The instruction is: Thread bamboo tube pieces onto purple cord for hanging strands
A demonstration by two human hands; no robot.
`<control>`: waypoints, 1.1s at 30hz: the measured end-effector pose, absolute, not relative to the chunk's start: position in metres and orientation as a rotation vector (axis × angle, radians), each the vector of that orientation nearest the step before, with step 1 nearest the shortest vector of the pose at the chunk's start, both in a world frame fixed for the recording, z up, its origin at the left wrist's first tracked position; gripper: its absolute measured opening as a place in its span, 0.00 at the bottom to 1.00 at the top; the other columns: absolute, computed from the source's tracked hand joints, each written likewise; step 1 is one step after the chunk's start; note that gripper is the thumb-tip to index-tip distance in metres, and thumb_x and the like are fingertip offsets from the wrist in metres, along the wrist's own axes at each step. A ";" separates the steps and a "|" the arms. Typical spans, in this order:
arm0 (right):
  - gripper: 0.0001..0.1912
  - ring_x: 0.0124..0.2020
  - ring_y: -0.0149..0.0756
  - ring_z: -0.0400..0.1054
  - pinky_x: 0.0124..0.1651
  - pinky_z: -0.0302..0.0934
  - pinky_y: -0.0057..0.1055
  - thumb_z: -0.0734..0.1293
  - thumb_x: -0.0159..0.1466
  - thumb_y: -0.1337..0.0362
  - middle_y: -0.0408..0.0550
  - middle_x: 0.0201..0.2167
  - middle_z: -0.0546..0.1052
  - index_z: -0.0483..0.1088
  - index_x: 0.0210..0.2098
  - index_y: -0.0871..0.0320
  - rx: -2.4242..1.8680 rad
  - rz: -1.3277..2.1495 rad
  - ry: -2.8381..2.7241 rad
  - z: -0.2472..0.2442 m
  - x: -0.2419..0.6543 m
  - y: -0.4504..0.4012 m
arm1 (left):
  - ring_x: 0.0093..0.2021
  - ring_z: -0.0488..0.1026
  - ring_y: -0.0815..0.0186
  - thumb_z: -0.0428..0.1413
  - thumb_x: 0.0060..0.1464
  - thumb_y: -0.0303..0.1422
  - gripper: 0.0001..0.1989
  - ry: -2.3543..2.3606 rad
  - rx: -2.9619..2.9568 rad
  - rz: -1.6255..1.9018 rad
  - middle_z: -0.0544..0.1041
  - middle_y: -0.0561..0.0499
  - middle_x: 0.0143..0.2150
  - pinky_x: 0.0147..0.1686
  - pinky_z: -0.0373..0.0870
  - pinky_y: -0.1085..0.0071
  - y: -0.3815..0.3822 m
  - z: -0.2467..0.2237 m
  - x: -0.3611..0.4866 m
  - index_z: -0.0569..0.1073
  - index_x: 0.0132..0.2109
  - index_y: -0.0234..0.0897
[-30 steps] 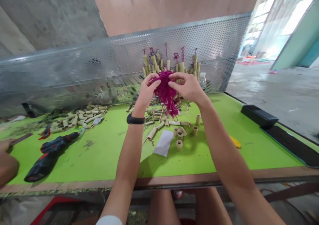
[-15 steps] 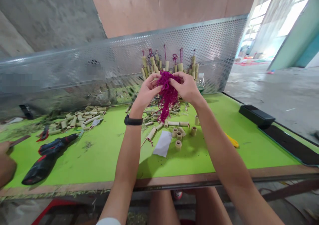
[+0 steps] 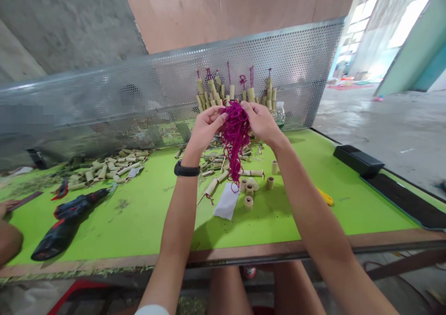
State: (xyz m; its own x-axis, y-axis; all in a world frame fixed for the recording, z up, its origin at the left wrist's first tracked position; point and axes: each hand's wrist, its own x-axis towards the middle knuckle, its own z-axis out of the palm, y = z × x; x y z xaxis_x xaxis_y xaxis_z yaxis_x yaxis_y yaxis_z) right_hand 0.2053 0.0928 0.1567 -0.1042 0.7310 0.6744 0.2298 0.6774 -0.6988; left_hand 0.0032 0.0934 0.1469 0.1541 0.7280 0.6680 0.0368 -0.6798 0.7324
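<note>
A tangled bundle of magenta string hangs in the air between my hands, its loose loops trailing down over the bench. My left hand pinches its left side, thumb towards me. On the other side my right hand grips the upper right of the bundle with thumb and fingers. Below the string lie short bamboo rings, a scrap of white paper and thin bamboo pieces, one with string tied to it. Bamboo pieces with magenta cords stand against the mesh behind.
A cordless drill lies at the left, near a heap of cut bamboo. Another person's hand is at the left edge. A plastic bottle, a yellow-handled tool and a black box are to the right.
The string bundle hangs lower and longer than before, its tail reaching the paper. My right fingers have shifted on its top. The other person's hand has moved slightly left.
</note>
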 end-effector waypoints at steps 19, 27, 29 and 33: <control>0.29 0.29 0.33 0.63 0.31 0.63 0.30 0.70 0.69 0.31 0.40 0.27 0.64 0.69 0.38 0.52 -0.547 0.782 -1.490 0.150 0.203 0.113 | 0.59 0.83 0.55 0.68 0.62 0.54 0.27 0.483 1.974 1.584 0.85 0.46 0.52 0.56 0.83 0.61 0.103 0.145 0.000 0.76 0.60 0.48; 0.26 0.34 0.35 0.69 0.34 0.64 0.31 0.72 0.70 0.36 0.42 0.29 0.69 0.69 0.38 0.53 -0.612 0.678 -1.478 0.150 0.193 0.113 | 0.61 0.82 0.55 0.73 0.55 0.52 0.35 0.513 2.175 1.645 0.83 0.44 0.57 0.57 0.81 0.62 0.099 0.146 0.009 0.72 0.63 0.45; 0.26 0.33 0.35 0.69 0.34 0.64 0.32 0.72 0.70 0.36 0.42 0.29 0.69 0.70 0.39 0.52 -0.629 0.670 -1.482 0.149 0.193 0.115 | 0.57 0.83 0.57 0.72 0.57 0.51 0.32 0.542 2.163 1.699 0.84 0.45 0.53 0.55 0.81 0.63 0.098 0.146 0.010 0.72 0.61 0.45; 0.26 0.34 0.36 0.70 0.34 0.68 0.33 0.71 0.70 0.35 0.42 0.30 0.70 0.70 0.45 0.51 -0.642 0.687 -1.491 0.150 0.196 0.108 | 0.49 0.85 0.59 0.71 0.59 0.51 0.28 0.621 2.084 1.796 0.85 0.48 0.44 0.47 0.83 0.65 0.098 0.146 0.011 0.72 0.58 0.44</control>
State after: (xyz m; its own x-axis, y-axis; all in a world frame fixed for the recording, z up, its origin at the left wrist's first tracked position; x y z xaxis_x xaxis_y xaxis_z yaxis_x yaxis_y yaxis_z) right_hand 0.1960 0.1078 0.1499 -0.0330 0.7497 0.6609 -0.0157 0.6608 -0.7504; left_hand 0.0112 0.0975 0.1460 0.1151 0.5179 0.8476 0.1162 -0.8545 0.5063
